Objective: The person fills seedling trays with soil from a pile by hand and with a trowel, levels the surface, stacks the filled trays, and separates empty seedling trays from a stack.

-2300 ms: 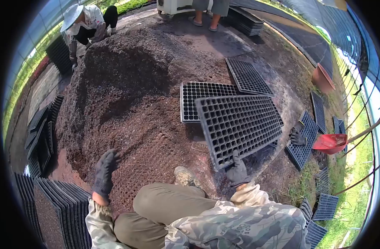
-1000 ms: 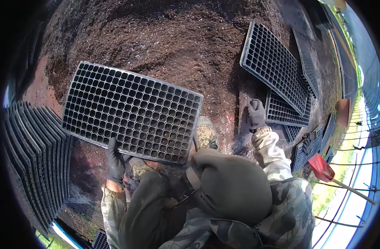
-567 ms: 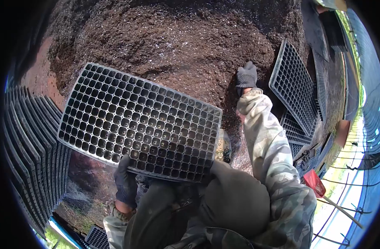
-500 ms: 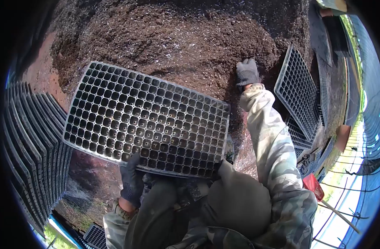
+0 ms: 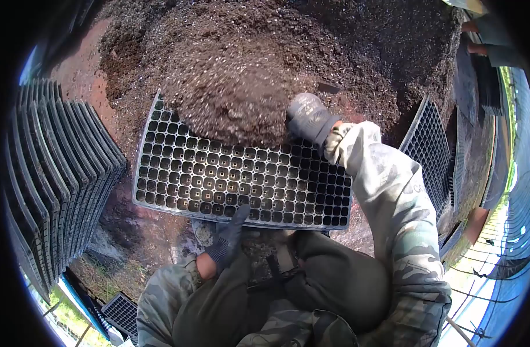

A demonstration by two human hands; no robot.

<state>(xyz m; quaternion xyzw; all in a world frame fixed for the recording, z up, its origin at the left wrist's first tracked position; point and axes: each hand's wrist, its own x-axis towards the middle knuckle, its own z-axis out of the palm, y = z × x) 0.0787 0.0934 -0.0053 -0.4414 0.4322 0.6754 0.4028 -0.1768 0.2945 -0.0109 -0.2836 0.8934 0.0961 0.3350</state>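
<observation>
A black cell tray (image 5: 230,185) lies across the middle, over my knees, its lower rows of cells uncovered. My left hand (image 5: 229,240), in a dark grey glove, grips its near edge with the thumb on top. Over the tray's far edge, a blurred mass of dark brown soil mix (image 5: 230,92) covers the upper cells. My right hand (image 5: 311,118), also gloved, is closed at the right side of this soil, above the tray's far edge; its fingertips are hidden, and what they grip cannot be made out.
A tall stack of trays (image 5: 62,179) stands at the left. More trays (image 5: 429,139) lean at the right beside the soil pile (image 5: 386,46). Another tray (image 5: 121,312) is at the lower left. At the top right, part of another person (image 5: 499,40) shows.
My right hand has moved left from the pile to the tray's far edge, and soil now covers the upper cells. The tray and my left hand appear farther right in view.
</observation>
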